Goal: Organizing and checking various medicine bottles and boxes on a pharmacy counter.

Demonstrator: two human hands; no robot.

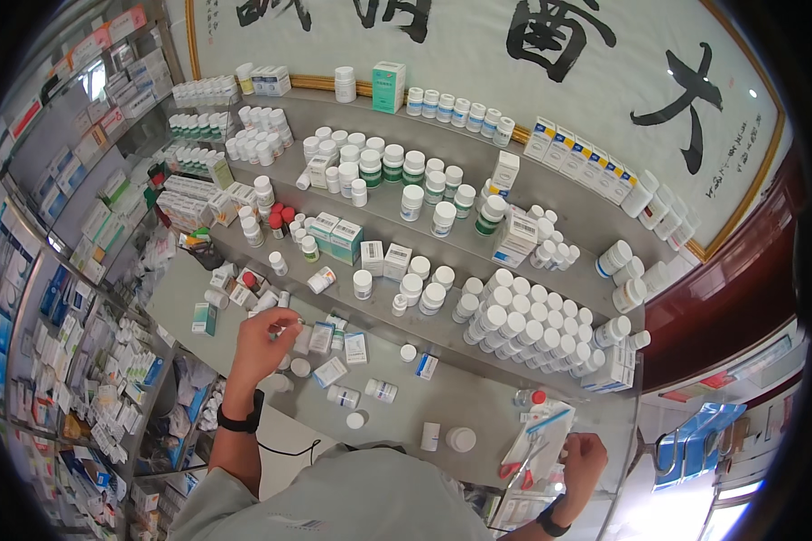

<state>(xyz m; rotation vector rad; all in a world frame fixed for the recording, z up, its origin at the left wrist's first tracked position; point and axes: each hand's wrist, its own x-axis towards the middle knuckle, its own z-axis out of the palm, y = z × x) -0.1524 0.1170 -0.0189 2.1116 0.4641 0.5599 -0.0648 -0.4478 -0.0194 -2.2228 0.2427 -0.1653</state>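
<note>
Left hand (266, 345): thumb and index finger nearly meet over the left end of the counter (487, 397), near a white carton (321, 338); whether they grasp anything cannot be determined. Right hand (585, 464): fingers curled at the counter's right edge (red-handled scissors (516, 471) lie to its left), contents likewise indeterminable. Step in hand, by judgement: reaching toward the carton. Gripping it would require parted fingertips.

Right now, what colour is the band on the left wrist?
The band is black, seen in the head view.
</note>
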